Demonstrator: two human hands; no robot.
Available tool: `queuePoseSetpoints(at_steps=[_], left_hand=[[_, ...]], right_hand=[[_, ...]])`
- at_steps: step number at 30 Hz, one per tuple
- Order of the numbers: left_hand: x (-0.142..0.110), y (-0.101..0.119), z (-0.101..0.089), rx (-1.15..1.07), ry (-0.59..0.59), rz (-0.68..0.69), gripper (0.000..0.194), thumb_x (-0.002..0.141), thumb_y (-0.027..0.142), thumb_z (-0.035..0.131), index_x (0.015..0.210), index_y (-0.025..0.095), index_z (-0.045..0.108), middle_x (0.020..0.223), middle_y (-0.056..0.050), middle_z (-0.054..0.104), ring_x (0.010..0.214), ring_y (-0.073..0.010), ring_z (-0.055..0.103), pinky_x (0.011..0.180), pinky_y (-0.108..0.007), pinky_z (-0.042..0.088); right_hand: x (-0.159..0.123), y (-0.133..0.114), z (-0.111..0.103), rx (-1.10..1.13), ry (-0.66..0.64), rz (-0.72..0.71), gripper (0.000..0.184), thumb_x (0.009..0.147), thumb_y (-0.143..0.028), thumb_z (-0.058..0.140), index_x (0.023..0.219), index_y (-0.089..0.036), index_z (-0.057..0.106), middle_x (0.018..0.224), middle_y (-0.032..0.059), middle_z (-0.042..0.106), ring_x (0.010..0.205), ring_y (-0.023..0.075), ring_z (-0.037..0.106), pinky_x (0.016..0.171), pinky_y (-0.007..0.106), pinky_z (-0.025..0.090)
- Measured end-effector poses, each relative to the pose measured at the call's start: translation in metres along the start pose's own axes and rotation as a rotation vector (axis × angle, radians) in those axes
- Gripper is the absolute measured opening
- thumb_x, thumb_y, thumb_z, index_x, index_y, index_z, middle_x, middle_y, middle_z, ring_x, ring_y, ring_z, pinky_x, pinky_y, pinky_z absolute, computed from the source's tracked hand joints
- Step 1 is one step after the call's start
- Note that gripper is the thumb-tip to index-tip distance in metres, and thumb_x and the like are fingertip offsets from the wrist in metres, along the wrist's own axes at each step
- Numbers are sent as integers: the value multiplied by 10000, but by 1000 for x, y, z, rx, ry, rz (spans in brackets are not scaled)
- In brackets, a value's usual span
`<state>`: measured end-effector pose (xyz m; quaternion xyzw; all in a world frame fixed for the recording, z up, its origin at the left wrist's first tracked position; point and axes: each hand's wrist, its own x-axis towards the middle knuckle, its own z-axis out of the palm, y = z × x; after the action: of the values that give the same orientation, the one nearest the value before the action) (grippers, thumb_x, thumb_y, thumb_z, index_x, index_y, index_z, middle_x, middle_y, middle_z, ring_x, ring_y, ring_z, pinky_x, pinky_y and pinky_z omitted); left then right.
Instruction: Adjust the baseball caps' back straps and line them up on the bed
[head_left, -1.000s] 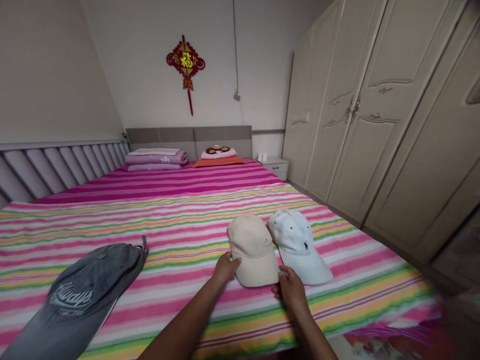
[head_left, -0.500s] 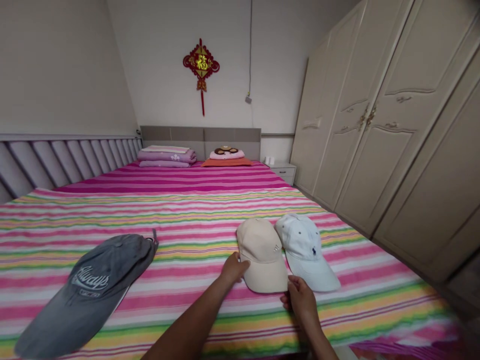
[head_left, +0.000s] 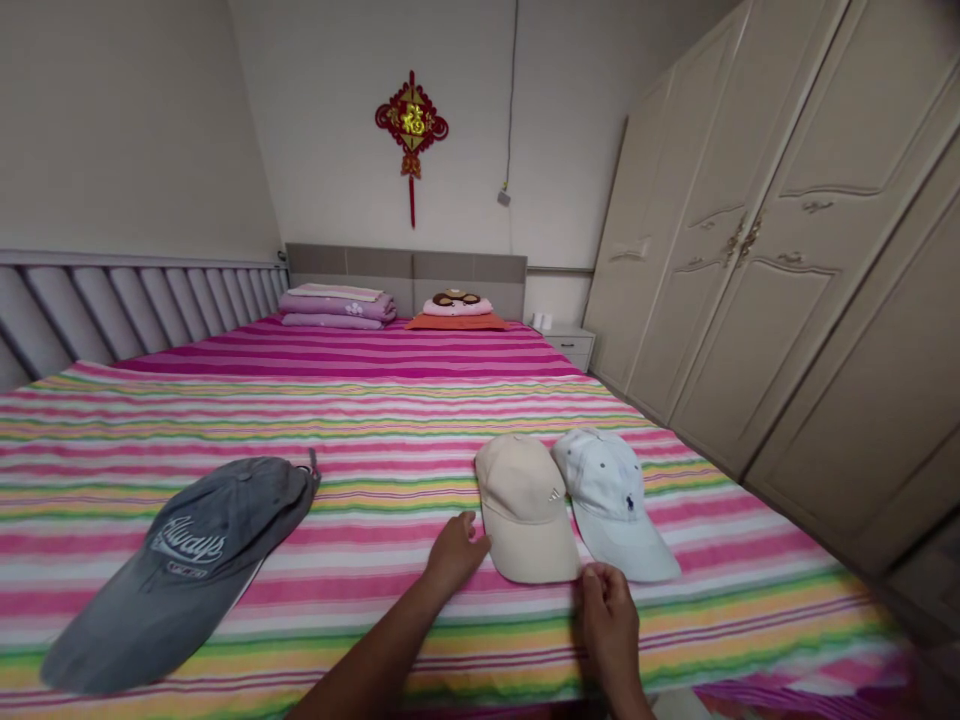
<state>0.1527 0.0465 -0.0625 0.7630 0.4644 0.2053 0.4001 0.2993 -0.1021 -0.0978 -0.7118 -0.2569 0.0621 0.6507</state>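
A beige cap [head_left: 525,505] lies on the striped bed sheet [head_left: 360,420], brim toward me. A white cap [head_left: 611,500] sits right beside it, touching its right side. My left hand [head_left: 454,552] rests on the sheet at the beige cap's left edge, fingers apart, the thumb at the cap's side. My right hand [head_left: 609,622] is just below the front corner of the beige brim, fingers curled in, with nothing visibly gripped. A grey cap [head_left: 191,560] with white lettering lies apart at the left.
Folded purple bedding [head_left: 334,305] and an orange pillow with a pink cushion [head_left: 456,312] lie at the headboard. A tall cream wardrobe [head_left: 750,260] lines the right side, with a small nightstand [head_left: 570,342] beyond. A padded rail [head_left: 135,305] runs along the left.
Both hands have drawn back a little from the beige cap's brim toward me. The caps lie where they were. The camera has turned slightly left.
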Motion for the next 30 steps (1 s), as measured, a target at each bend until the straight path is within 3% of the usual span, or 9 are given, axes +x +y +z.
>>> queuePoseSetpoints(at_steps=[2,5,9,11,15,19,22,26,30], left_hand=[[-18,-9,-6,12,11,30,429,684,294,508,1073,115,538,979,-103,604,857,-190,560,745,-281,408],[-47,-28,-15,27,21,63,329,691,277,489,976,138,579,915,-81,607,810,-181,556,747,-286,406],[-80,-59,-31,78,77,82,247,717,272,445,861,152,605,793,-62,614,722,-175,555,697,-283,403],[-93,-75,-42,101,104,59,235,726,276,434,818,154,612,721,-48,608,678,-170,550,655,-272,393],[-114,-102,-75,77,175,-16,191,706,244,439,674,176,614,579,1,568,579,-143,509,555,-242,340],[-129,-130,-115,-345,503,-193,78,588,230,577,598,177,634,504,24,566,521,-130,487,530,-238,335],[-138,-152,-141,-599,714,-304,189,537,262,641,696,160,642,492,32,562,481,-121,491,498,-235,362],[-152,-173,-156,-854,927,-398,187,615,332,601,651,160,537,502,35,552,454,-106,528,495,-242,436],[-162,-180,-160,-1037,1121,-440,99,681,225,569,648,147,517,540,32,570,454,-67,550,489,-189,464]], right_hand=[[-13,-4,2,-64,-35,-55,243,728,-434,480,712,-197,530,557,15,583,498,189,536,486,288,403],[-37,-9,15,-128,-208,-205,255,774,-416,449,686,-200,552,573,22,595,523,182,549,518,273,404],[-68,-13,43,-367,-486,-753,283,882,-252,308,722,-195,534,610,20,591,539,142,561,523,229,384],[-80,-14,56,-412,-551,-878,295,889,-238,299,700,-201,523,591,11,579,522,136,554,508,225,367],[-94,-13,72,-417,-626,-920,283,886,-276,330,674,-204,503,562,8,575,467,140,542,458,236,335],[-95,-6,76,-474,-623,-952,298,897,-298,315,675,-209,494,549,-4,571,458,135,552,452,237,331],[-95,-2,76,-463,-580,-995,306,903,-292,306,683,-209,503,545,-8,572,457,133,555,461,238,333],[-96,-1,75,-460,-506,-1057,308,904,-278,309,692,-203,518,545,-7,574,452,132,551,467,243,329],[-97,-1,75,-498,-477,-1111,266,890,-280,360,706,-194,531,564,0,585,467,137,554,488,250,337]])
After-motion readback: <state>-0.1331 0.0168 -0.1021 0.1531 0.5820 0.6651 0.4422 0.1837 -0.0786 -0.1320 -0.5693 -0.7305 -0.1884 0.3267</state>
